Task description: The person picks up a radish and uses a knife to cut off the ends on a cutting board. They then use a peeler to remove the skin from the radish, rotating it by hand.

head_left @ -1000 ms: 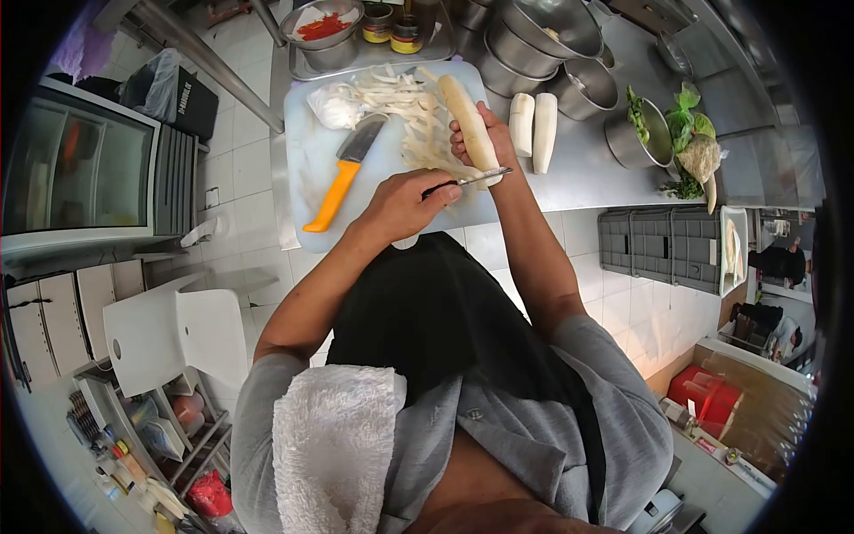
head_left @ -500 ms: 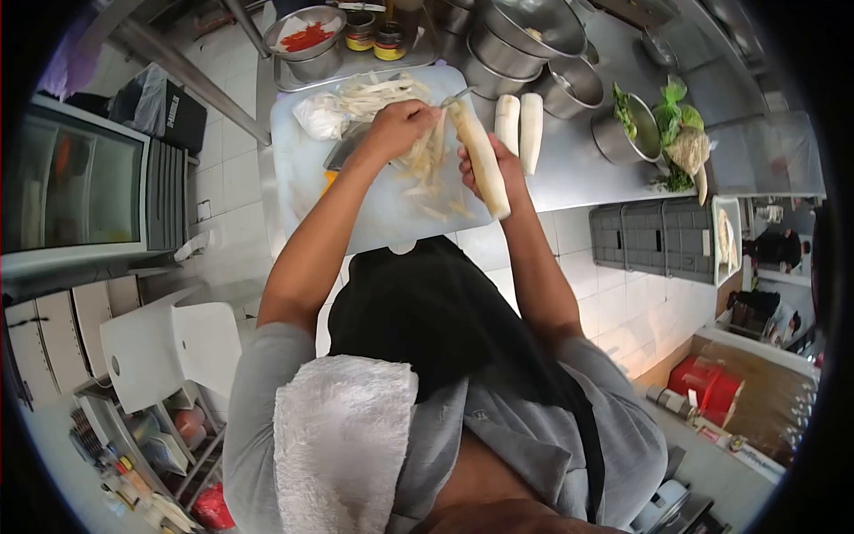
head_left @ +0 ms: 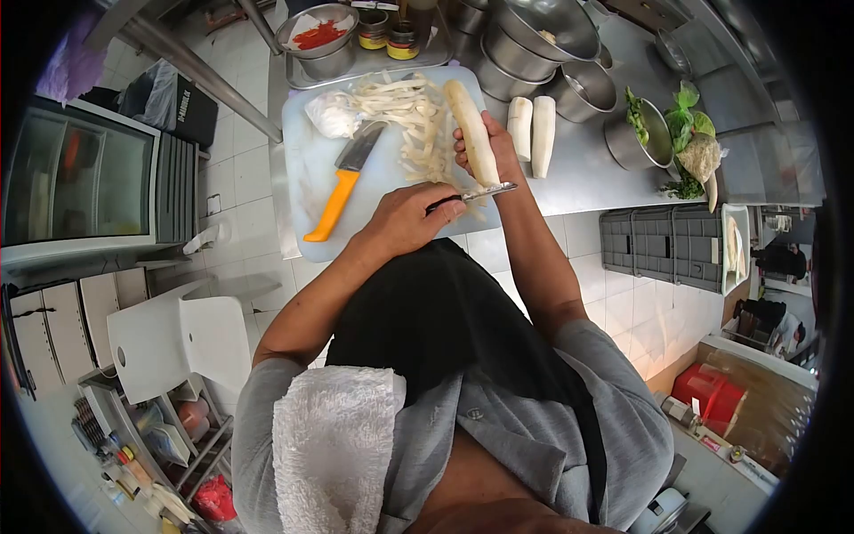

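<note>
My left hand (head_left: 418,214) is closed around the dark handle of a vegetable peeler (head_left: 500,190). The peeler's metal blade lies across the near end of a long pale daikon radish (head_left: 471,125). My right hand (head_left: 492,151) grips this daikon from its right side, tilted over the white cutting board (head_left: 311,200). Long pale peelings (head_left: 405,102) are piled on the board. Left of them rests a knife (head_left: 342,184) with a yellow-orange handle, beside a crumpled white bundle (head_left: 333,116). Two white daikon pieces (head_left: 542,133) lie right of the board on the steel counter.
Steel bowls (head_left: 516,67) stand at the back. A pot (head_left: 633,142) holding greens is at right. A bowl with red pieces (head_left: 318,34) and two dark jars (head_left: 402,43) sit at back left. A grey crate (head_left: 663,245) stands below the counter's right side.
My left hand has brought the peeler from the daikon's far end down to its near end. The knife, earlier mostly hidden by my left arm, now shows. The view has shifted slightly.
</note>
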### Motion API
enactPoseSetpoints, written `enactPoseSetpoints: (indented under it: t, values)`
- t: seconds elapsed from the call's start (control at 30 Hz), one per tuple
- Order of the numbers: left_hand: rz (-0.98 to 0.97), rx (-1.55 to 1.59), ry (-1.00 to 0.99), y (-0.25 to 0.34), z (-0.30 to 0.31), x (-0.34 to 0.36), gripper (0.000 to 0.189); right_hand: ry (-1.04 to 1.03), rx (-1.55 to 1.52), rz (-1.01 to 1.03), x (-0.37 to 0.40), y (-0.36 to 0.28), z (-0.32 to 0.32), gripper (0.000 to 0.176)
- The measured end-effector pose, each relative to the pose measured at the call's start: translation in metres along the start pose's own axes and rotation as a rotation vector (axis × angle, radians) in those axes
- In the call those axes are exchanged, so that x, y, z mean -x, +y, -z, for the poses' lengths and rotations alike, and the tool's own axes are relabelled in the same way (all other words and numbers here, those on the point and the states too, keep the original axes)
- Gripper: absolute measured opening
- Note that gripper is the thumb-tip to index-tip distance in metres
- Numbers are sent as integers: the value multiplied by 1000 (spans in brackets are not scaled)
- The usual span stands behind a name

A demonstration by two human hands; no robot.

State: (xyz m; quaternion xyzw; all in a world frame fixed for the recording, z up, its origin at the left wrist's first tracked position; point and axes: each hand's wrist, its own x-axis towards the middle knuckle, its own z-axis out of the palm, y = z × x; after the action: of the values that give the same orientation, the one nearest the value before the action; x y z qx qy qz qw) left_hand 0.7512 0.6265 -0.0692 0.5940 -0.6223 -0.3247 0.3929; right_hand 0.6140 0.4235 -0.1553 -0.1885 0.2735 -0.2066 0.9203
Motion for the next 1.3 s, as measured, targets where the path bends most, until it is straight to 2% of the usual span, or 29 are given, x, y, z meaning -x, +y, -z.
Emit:
enactPoseSetpoints:
  t: [0.13,0.23,0.27,0.33,0.4,0.5,0.63,0.7,0.8,0.9,1.07,1.3]
  values:
    - [-36,-62,-36,2,2,-9,29,12,-60,39,13,-1,-10,49]
    - [-110,-38,56,-28,-2,-34,28,101,95,167,31,-1,-26,49]
    - [5,14,1,-28,7,-50,27,74,106,142,35,-1,-25,49]
    - [117,27,56,-53,11,-91,28,26,133,86,48,1,-16,50]
    - [223,-72,84,-77,18,-129,33,111,226,68,66,7,-12,52]
    - [295,-65,-5,-111,27,-151,35,155,321,52,87,5,-24,53]
    - [375,44,21,-57,41,-119,35,116,295,159,89,0,-15,52]
    - [324,94,28,-59,37,-102,31,51,98,155,83,-4,-13,52]
    - [229,144,35,-47,22,-68,27,77,-93,83,61,-8,-12,49]
    - [197,141,11,-30,11,-36,27,13,-104,71,36,-6,-4,45]
    - [116,72,-18,-7,7,-7,30,71,61,143,17,-3,-13,46]
    - [20,0,-48,9,2,0,30,28,-35,80,12,-1,-17,53]
